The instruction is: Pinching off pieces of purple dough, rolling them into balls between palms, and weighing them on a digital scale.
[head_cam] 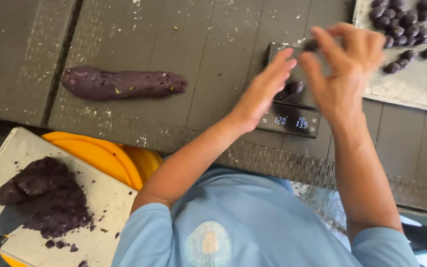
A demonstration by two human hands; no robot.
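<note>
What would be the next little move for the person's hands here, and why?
Probably the right hand carries the small dark ball in its fingertips over to the tray, where many like balls already lie. The left hand is at the scale, beside another piece sitting on it, so weighing looks to be under way while the right hand's ball is already lifted clear.

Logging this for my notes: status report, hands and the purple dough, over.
Left hand touching dough ball on scale. Right hand pinching small piece. Nothing blocking.
</note>
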